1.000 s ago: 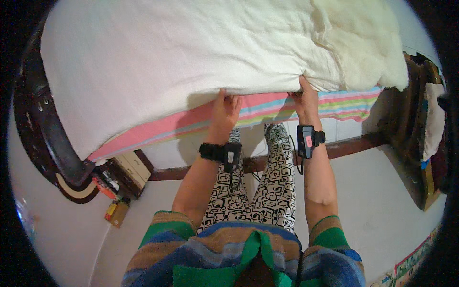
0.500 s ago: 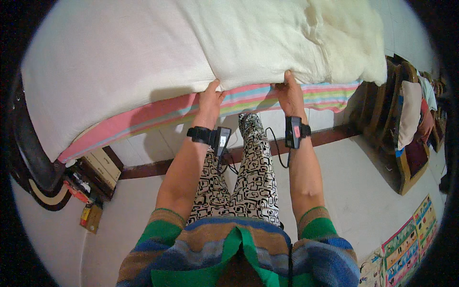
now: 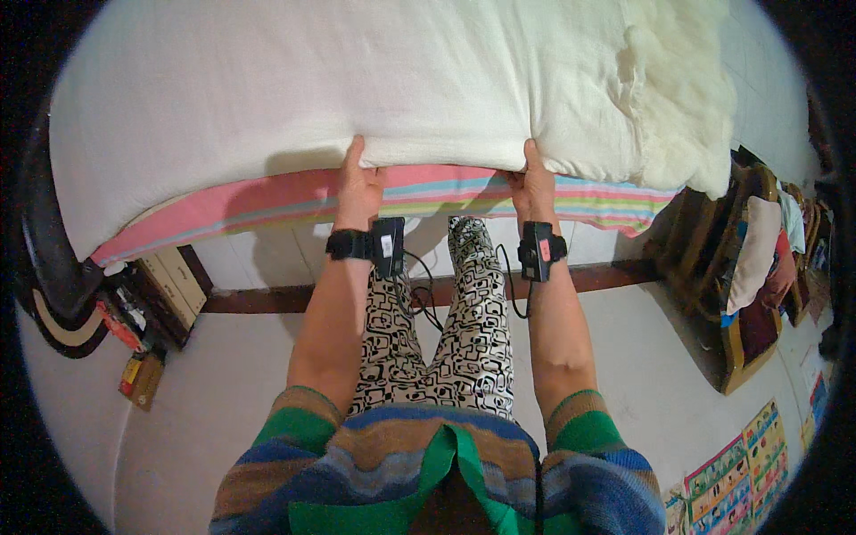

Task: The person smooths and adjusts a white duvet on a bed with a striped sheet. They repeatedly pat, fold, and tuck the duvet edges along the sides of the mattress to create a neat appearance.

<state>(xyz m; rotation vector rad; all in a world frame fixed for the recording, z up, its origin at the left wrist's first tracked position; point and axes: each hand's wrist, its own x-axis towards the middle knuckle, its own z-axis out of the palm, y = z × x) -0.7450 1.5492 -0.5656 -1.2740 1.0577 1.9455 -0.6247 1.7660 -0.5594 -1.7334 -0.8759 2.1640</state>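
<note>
A thick white quilt (image 3: 294,89) lies over the bed, its near edge running across in front of me. My left hand (image 3: 359,189) grips that edge with the thumb on top and the fingers tucked beneath, out of sight. To its right, my right hand (image 3: 533,183) pinches the same edge in the same way. Between the two hands the edge is drawn fairly straight, with creases running away from each thumb. Under the quilt hangs a striped sheet (image 3: 267,203) in pink, blue, green and yellow.
A wooden sofa (image 3: 758,330) with cushions and cloths stands at the right. A dark curved headboard (image 3: 53,259) and a small drawer cabinet (image 3: 174,285) are at the left, near a small cardboard box (image 3: 141,382). Colourful posters (image 3: 736,473) show at lower right.
Both hands still hold the quilt's edge. My left hand has shifted left along it, widening the gap between the hands. The view has turned slightly.
</note>
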